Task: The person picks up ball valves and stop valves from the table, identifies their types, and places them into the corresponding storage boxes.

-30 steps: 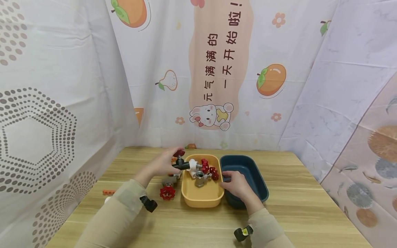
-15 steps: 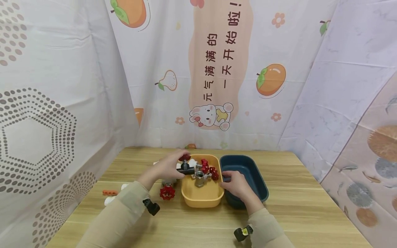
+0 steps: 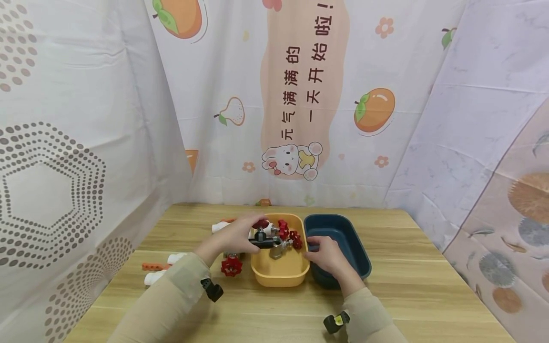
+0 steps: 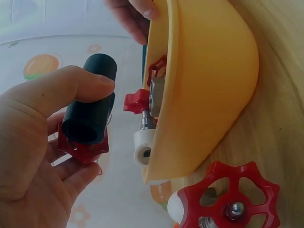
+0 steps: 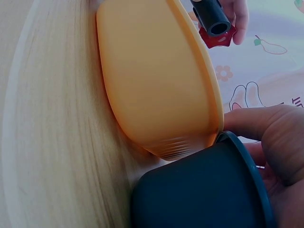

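My left hand (image 3: pixel 235 235) holds a black valve (image 4: pixel 90 111) with a red handwheel, thumb on its pipe and fingers near the wheel. It is over the left side of the yellow bin (image 3: pixel 280 281). Inside that bin lie a metal valve (image 3: pixel 276 253) and a white valve (image 4: pixel 144 142), both with red handwheels. My right hand (image 3: pixel 328 255) grips the yellow bin's right rim with bent fingers, where it meets the dark blue bin (image 3: pixel 362 255). Its fingertips are partly hidden by the rims in the right wrist view.
Left of the yellow bin stands another valve with a red handwheel (image 3: pixel 231 265). White pipe pieces (image 3: pixel 153 277) and an orange strip (image 3: pixel 150 267) lie farther left, partly behind the left sleeve. A patterned curtain (image 3: pixel 223 157) rises behind the wooden table (image 3: pixel 411 267).
My left hand has moved right with the black valve, from the yellow bin's left rim to over its inside. More white pipe pieces show on the left. The right hand stays in place.
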Motion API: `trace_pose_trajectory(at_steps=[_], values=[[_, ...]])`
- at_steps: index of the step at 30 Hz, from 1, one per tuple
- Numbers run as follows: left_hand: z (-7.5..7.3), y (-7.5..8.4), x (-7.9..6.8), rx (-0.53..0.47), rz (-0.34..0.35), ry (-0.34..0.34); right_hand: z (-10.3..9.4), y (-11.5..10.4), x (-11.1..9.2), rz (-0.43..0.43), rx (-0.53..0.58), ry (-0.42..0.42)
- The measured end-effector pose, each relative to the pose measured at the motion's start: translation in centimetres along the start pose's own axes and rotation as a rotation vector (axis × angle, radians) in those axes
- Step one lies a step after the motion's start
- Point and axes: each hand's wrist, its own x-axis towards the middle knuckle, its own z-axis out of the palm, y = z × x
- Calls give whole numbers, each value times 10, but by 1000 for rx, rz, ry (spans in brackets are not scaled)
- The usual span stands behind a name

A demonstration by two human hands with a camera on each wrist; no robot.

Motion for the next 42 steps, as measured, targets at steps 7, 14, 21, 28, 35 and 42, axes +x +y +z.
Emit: trace_pose_trajectory(at_steps=[7, 14, 21, 28, 35, 42], values=[[4, 3, 0, -1, 11, -47, 0, 0, 1, -9, -8, 3], [12, 1, 1, 21, 2, -90, 0, -1, 0, -11, 3, -2], [17, 2, 0, 64, 31, -108, -1, -2, -1, -9, 3, -3], [22, 1, 0, 78, 39, -132, -1, -3, -1, 4, 3, -2], [26, -3, 1, 66, 36, -150, -1, -3, -1, 5, 8, -4], [27, 0, 0, 55, 34, -158, -1, -3, -1, 1, 8, -8]])
